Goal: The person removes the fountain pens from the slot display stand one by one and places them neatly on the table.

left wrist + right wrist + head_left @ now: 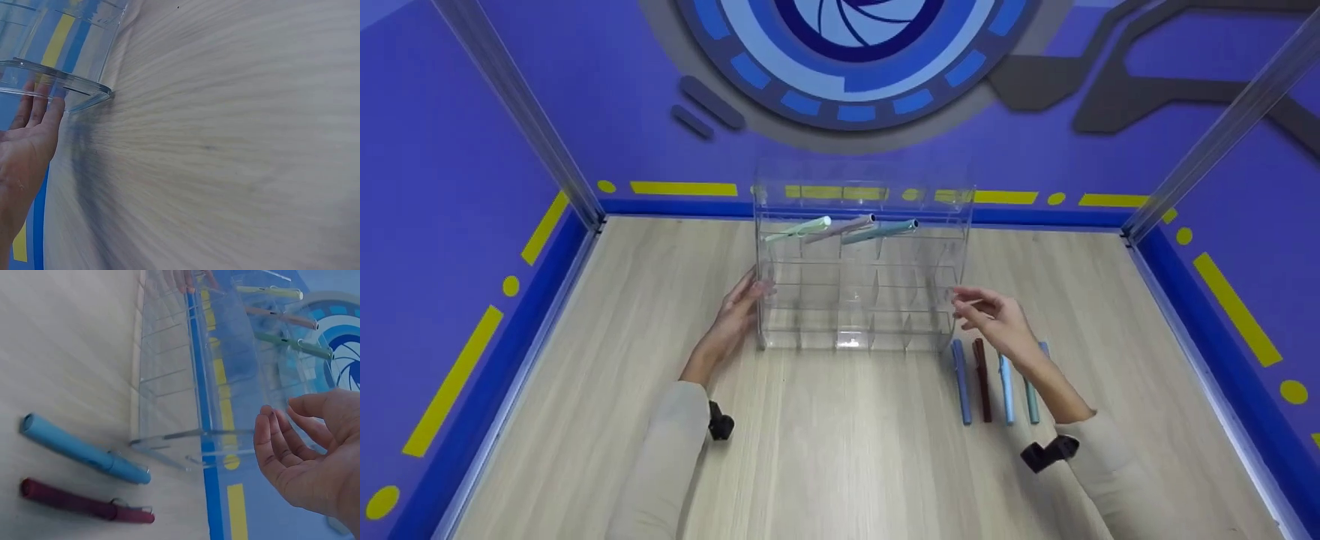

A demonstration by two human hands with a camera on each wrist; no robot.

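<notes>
A clear acrylic pen rack [855, 300] with tiers of small compartments stands upright at the back middle. Three capped pens lie in its upper part: a pale green pen [802, 227], a mauve pen [844, 227] and a teal pen [881, 232]. My left hand [733, 315] rests against the rack's left side with nearly straight fingers; the left wrist view shows this hand [34, 138] at the clear panel. Beside the right side is my right hand [997, 319], fingers loosely bent and holding nothing; whether its fingertips touch the panel I cannot tell.
On the table right of the rack lie several pens side by side: a blue pen [962, 382], a dark red pen [982, 381], a light blue pen [1006, 390] and a green pen [1031, 401], partly behind my right forearm. A purple-blue wall [675, 161] stands behind the rack.
</notes>
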